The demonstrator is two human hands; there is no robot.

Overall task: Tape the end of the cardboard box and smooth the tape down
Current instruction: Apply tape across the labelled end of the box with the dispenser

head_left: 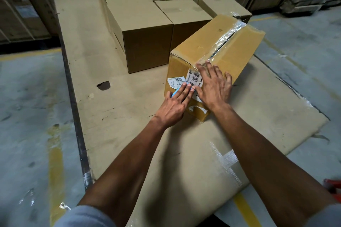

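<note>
Box (208,57) end under both flat hands.

Tan cardboard box (206,49), glossy clear tape (227,36), white barcode label (178,81), blue scrap (174,93).

The cardboard box (215,55) is lying on its long side, angled away to the right, its near end facing the camera. Clear tape (224,39) is running wrinkled and glossy along the top seam and folding over the near edge onto the end face, beside torn white labels (177,81)
</note>
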